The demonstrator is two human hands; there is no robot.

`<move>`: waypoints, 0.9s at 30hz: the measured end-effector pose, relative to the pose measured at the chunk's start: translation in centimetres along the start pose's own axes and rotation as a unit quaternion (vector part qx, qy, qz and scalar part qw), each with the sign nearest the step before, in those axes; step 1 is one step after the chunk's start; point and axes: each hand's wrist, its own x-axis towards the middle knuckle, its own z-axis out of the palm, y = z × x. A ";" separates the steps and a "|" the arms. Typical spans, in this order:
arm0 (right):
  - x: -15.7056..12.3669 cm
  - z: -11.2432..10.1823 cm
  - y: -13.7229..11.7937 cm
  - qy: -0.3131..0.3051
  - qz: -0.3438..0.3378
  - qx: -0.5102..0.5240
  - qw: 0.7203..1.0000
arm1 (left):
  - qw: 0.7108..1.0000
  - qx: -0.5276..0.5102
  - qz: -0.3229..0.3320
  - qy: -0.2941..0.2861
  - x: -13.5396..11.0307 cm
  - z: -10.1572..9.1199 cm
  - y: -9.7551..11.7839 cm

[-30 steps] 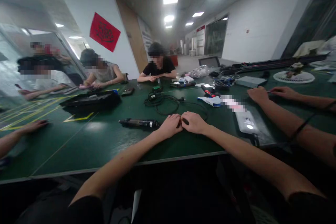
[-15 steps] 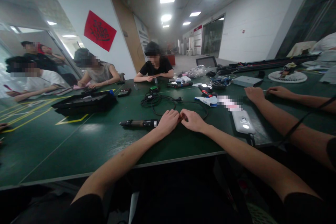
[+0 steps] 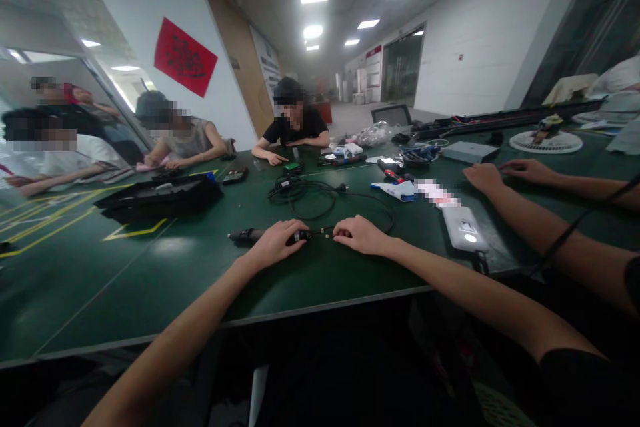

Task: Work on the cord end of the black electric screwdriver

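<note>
On the green table lies a black electric screwdriver [image 3: 246, 235], its tip pointing left. My left hand [image 3: 275, 243] is wrapped over its rear part, thumb and fingers closed round the body. A short dark lead with small metallic bits [image 3: 323, 232] sticks out of its right end toward my other hand. Fingers curled together, my right hand [image 3: 364, 235] rests just right of that lead, closed on the black cable [image 3: 393, 215] that loops round to it; the cable's end is mostly hidden by the fingers.
A coiled power cord with a plug [image 3: 343, 187] lies beyond my hands. At left stands a black tray [image 3: 157, 197]. A white power bank-like box [image 3: 464, 230] and a blue-white packet [image 3: 397, 191] sit right. A co-worker's hands [image 3: 483, 178] rest nearby; people sit across the table.
My left hand has slid left onto the screwdriver, away from my right hand. A gap now shows between them, with the lead visible. My right hand has shifted slightly.
</note>
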 end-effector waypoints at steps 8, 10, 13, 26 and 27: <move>2.0 -0.7 -1.1 -0.100 -0.091 0.034 0.990 | 0.999 0.017 0.020 0.025 1.4 1.9 1.5; 2.3 -0.8 -0.8 -0.104 -0.103 -0.002 0.989 | 0.999 0.009 0.037 0.015 2.0 2.1 2.2; 2.3 -0.9 0.0 -0.091 -0.132 -0.104 0.982 | 0.999 -0.010 0.046 0.010 3.2 2.6 3.2; 0.8 -1.2 0.9 -0.013 -0.129 -0.103 0.986 | 0.997 0.052 0.026 0.046 4.7 4.0 4.6; 0.6 -1.1 1.0 -0.016 -0.126 -0.094 0.987 | 0.997 0.054 0.027 0.048 4.7 4.1 4.6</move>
